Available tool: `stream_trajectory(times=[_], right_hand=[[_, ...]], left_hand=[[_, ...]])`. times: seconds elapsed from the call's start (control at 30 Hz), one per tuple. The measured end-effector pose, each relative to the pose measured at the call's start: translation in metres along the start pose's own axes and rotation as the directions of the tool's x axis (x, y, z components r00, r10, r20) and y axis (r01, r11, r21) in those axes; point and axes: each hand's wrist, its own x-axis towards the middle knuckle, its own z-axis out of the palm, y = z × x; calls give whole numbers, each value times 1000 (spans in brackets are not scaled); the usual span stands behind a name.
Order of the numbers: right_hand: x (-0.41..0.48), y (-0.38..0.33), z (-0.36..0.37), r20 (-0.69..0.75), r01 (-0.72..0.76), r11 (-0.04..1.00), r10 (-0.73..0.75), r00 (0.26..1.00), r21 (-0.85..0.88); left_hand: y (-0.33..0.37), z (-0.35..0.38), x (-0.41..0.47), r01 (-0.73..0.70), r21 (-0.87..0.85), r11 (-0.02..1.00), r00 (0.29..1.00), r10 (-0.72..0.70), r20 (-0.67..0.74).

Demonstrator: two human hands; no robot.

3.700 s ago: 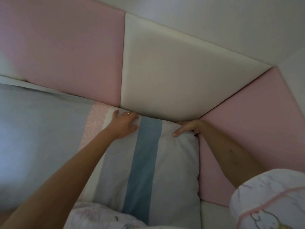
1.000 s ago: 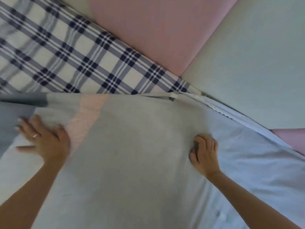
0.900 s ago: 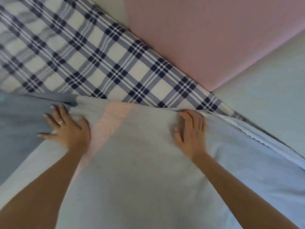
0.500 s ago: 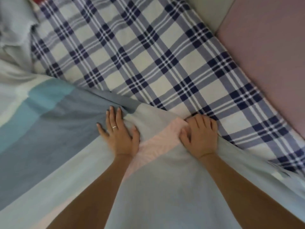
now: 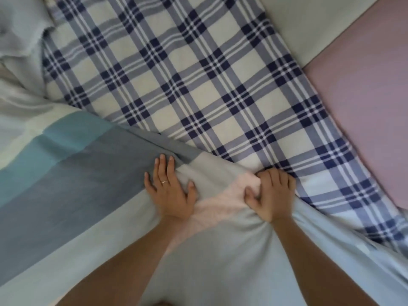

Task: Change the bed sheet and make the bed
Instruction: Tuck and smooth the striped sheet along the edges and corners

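The right hand (image 5: 271, 195) squeezes a bunch of the striped sheet (image 5: 88, 184) in the middle of the frame. The left hand (image 5: 170, 193) presses flat on it, fingers straight. The checked sheet (image 5: 176, 85) shows above. One hard tug could bunch the striped sheet up crooked.

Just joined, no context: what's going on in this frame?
A person is working on a bed with both bare hands. The left hand presses flat on the striped sheet, while the right hand grips a bunched fold at its pink stripe. Beyond the sheet's edge the plaid cloth lies uncovered, running up to the padded wall panels.
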Motion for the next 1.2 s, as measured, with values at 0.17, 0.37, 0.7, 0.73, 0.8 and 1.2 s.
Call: stream_trajectory(times=[0.17,0.37,0.7,0.73,0.8,1.2], right_hand=[[3,-6,-11,122,-61,998,65,990,-31],[10,-35,-56,414,-144,987,159,896,-68],[-44,-53,-86,534,335,938,-328,779,89],[-47,-55,-87,595,282,951,-301,745,128],[-49,-62,-87,613,95,973,-208,762,211],[26,-100,-68,733,52,997,-77,676,57]], left_hand=[[-2,-8,-1,-2,-7,1000,997,2,75],[-2,-49,4,-165,-38,986,976,169,139],[-28,-120,40,-704,220,675,647,482,591],[-42,-122,25,-699,180,692,632,480,609],[-66,-122,1,-650,78,756,627,476,616],[-50,-120,63,-534,247,809,630,186,754]])
